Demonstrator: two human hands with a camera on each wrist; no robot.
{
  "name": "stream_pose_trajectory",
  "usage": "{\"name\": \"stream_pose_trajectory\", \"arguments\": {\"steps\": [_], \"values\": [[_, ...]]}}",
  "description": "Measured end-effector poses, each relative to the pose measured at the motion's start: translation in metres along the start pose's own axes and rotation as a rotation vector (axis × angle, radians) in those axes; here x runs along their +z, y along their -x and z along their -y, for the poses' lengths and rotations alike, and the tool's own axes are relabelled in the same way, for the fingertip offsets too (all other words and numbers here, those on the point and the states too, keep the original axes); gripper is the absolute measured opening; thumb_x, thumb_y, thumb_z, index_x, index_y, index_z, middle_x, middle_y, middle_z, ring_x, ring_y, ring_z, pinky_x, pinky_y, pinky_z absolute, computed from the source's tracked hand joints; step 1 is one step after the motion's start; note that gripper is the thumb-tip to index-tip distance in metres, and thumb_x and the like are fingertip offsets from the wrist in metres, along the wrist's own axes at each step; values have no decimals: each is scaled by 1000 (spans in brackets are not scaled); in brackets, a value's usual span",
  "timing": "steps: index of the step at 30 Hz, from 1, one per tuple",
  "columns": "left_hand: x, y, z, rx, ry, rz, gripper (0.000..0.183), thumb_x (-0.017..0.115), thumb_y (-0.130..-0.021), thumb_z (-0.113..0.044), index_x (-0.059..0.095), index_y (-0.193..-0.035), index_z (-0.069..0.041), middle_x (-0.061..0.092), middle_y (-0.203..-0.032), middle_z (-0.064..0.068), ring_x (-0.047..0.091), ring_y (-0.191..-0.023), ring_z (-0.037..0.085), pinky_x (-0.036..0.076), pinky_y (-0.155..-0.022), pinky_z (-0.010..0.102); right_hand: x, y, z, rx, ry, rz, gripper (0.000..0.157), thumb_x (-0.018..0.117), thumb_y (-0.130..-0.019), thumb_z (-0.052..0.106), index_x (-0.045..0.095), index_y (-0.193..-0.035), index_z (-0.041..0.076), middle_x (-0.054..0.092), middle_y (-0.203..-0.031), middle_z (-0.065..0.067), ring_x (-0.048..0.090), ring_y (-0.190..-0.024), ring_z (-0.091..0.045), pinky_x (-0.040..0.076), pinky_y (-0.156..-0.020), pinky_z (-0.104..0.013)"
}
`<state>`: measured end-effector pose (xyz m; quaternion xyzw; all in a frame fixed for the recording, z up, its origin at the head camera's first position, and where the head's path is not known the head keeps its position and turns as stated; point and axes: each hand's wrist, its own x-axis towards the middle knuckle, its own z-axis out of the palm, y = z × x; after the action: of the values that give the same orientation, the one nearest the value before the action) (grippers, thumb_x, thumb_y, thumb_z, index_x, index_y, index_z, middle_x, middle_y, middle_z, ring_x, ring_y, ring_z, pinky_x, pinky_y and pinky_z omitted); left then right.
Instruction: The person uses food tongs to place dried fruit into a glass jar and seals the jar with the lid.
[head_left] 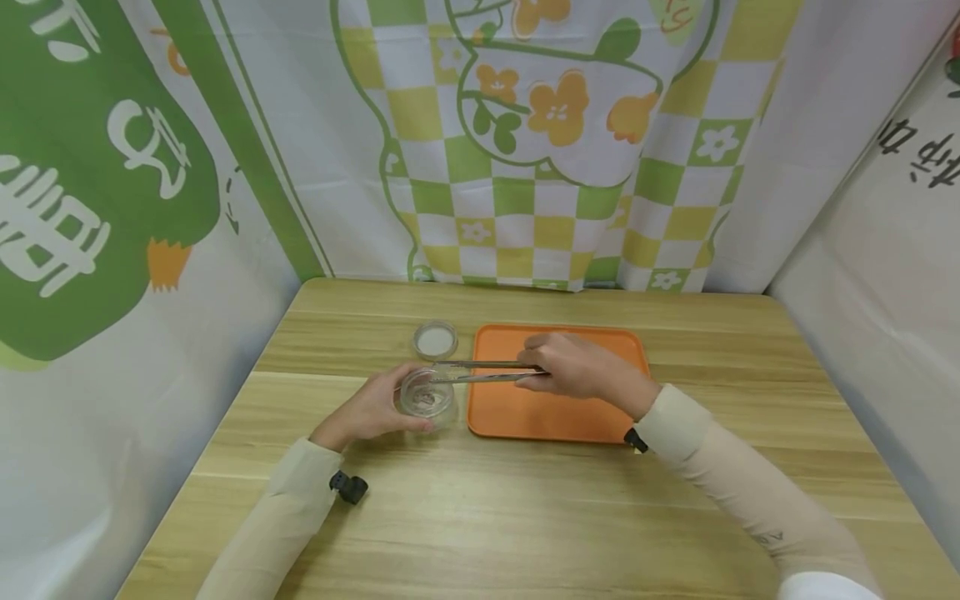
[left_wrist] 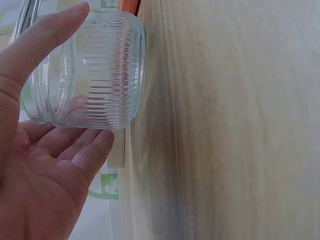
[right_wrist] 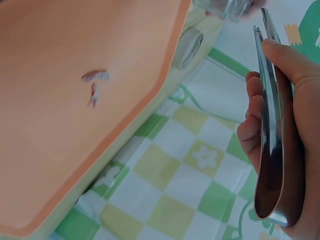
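My left hand (head_left: 373,408) grips a clear glass jar (head_left: 427,395) on the table, thumb on the near side and fingers around the far side. Ribbed glass shows on the jar's side in the left wrist view, and a small dark heap lies inside it in the head view. Metal tongs (right_wrist: 272,135) with serrated tips are held in my right hand (head_left: 573,365), above an orange tray (head_left: 517,423). Their tips reach left and overlap the jar's mouth in the head view, with the arms apart. Two small reddish-white pieces (right_wrist: 95,76) lie on the tray.
A round lid (head_left: 435,340) rests on the wooden table (head_left: 480,517) behind the jar, left of the tray. Printed cloth (head_left: 510,200) hangs along the table's back edge, and more sheets stand at both sides.
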<state>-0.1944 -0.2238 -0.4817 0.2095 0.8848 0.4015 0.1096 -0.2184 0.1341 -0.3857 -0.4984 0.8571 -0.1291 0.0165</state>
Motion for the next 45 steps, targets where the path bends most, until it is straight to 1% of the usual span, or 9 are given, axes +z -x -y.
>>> {"name": "stream_pose_trajectory", "arguments": {"steps": [6,11,15,23,29,33,39,43,45], "values": [[0,0,-1,10,-1,-1,90,96,-78,-37,50,-152,-12,65,-142,14,61,-133,36,48,-112,60,-7,17,-12,24,39,-45,20,74,-101,26,68,-85,15,52,-75,4,40,-61,-2,39,-56,-19],[0,0,-1,7,0,-1,90,96,-78,-37,50,-152,-12,64,-143,14,61,-133,36,47,-113,59,-9,35,-21,53,94,-79,18,79,-97,25,71,-85,13,55,-74,4,41,-61,-2,38,-55,-20],[0,0,0,2,-6,-2,90,96,-78,-37,50,-152,-12,65,-143,14,61,-133,35,47,-113,59,-9,51,-29,73,98,-78,20,78,-98,24,69,-84,12,52,-71,5,39,-60,-2,37,-55,-20],[1,0,1,3,2,0,91,96,-78,-39,50,-152,-12,65,-143,14,61,-133,35,47,-113,59,-8,80,-41,121,101,-74,15,77,-98,21,73,-91,8,52,-71,5,38,-60,0,37,-54,-20],[0,0,1,-3,0,-1,91,96,-78,-38,50,-152,-13,64,-144,14,60,-133,35,47,-112,59,-7,98,-47,162,114,-89,15,80,-95,19,73,-88,9,50,-69,6,37,-58,0,36,-53,-20],[0,0,0,-1,-2,-3,91,96,-78,-38,50,-152,-13,64,-143,14,61,-132,35,48,-112,58,-6,109,-50,183,110,-96,18,81,-95,19,70,-83,11,49,-68,6,36,-58,1,35,-53,-20],[0,0,-1,-4,9,-5,90,96,-77,-36,50,-152,-13,65,-143,14,61,-133,35,47,-112,58,-3,120,-57,193,93,-107,16,81,-94,19,70,-84,12,49,-69,7,35,-59,2,36,-53,-19],[1,-1,0,-3,14,-5,91,96,-78,-36,50,-152,-12,65,-143,14,60,-134,35,47,-113,59,0,126,-60,175,99,-118,23,82,-94,19,64,-80,15,49,-68,5,34,-59,2,34,-53,-19],[1,-1,0,0,14,-5,91,96,-78,-36,50,-152,-12,64,-143,14,60,-134,36,47,-113,59,2,128,-61,181,88,-115,25,82,-93,19,62,-78,16,50,-67,3,33,-59,2,34,-52,-19]]}}
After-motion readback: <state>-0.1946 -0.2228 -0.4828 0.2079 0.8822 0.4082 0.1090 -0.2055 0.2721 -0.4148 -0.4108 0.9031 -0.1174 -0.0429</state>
